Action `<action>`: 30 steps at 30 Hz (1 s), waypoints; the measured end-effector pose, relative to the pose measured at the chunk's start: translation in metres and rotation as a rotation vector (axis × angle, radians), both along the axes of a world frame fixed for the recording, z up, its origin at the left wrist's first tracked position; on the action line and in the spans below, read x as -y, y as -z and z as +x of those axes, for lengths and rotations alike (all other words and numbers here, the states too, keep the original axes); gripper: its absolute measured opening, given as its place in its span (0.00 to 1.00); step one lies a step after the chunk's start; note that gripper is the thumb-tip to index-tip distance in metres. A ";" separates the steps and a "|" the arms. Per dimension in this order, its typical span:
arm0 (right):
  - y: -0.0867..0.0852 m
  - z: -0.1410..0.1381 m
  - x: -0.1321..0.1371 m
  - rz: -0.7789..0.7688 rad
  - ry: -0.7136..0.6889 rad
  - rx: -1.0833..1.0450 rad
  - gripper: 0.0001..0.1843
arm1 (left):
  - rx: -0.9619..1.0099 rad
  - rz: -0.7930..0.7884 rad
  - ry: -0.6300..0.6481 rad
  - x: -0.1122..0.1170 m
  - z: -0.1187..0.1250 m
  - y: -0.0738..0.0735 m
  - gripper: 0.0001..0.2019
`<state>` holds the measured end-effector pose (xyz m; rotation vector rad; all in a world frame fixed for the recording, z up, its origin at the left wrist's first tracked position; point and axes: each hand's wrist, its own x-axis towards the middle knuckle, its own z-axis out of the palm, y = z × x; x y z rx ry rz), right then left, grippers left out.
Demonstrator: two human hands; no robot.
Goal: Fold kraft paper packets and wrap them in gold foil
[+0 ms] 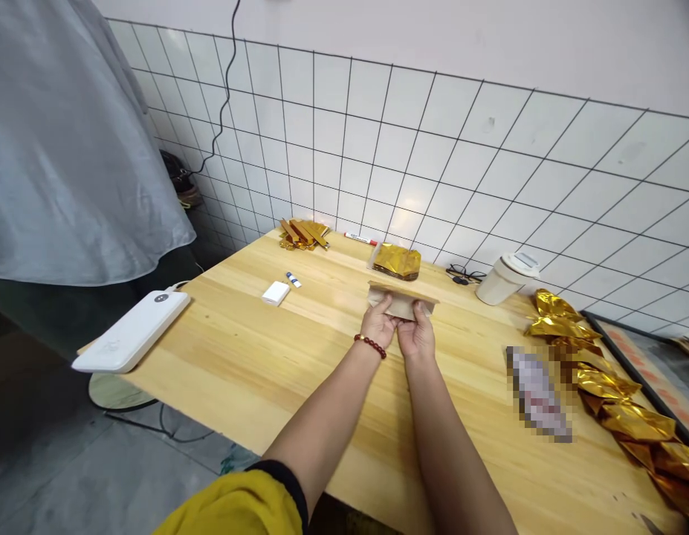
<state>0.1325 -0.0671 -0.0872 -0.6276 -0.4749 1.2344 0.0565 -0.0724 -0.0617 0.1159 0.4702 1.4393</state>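
Both of my hands grip a sheet of paper [403, 301] with a folded, brownish-gold upper edge, held over the middle of the wooden table. My left hand [380, 321], with a dark red bead bracelet [369, 345] at the wrist, has its thumb on the sheet's left part. My right hand [416, 334] pinches the right part, its thumb on top. The fingers under the sheet are mostly hidden. Just beyond it lies a stack of gold foil paper [397, 261]. Folded gold foil strips [304, 233] are piled farther back on the left.
A white power bank [133, 331] lies at the table's left edge. A small white box [276, 293], a blue-white tube [293, 279] and a red-white marker [360, 238] lie left of centre. Glasses [465, 274], a cream cup [503, 280] and folded gold foil pieces [609, 383] are at right.
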 end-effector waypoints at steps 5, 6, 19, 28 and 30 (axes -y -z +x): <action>-0.002 0.004 0.000 -0.093 0.021 -0.164 0.10 | 0.057 -0.043 -0.010 -0.002 -0.008 -0.002 0.06; -0.003 0.005 0.000 -0.105 0.021 -0.190 0.09 | 0.073 -0.050 0.001 -0.003 -0.009 -0.002 0.05; -0.014 0.005 0.002 -0.192 0.020 -0.306 0.09 | 0.162 -0.097 -0.016 -0.006 -0.009 0.000 0.09; -0.011 -0.013 0.005 -0.015 0.037 -0.019 0.18 | 0.090 -0.051 -0.029 0.000 -0.002 -0.004 0.09; -0.011 -0.017 0.006 0.016 0.055 0.057 0.23 | 0.080 -0.033 -0.026 0.000 -0.002 -0.004 0.08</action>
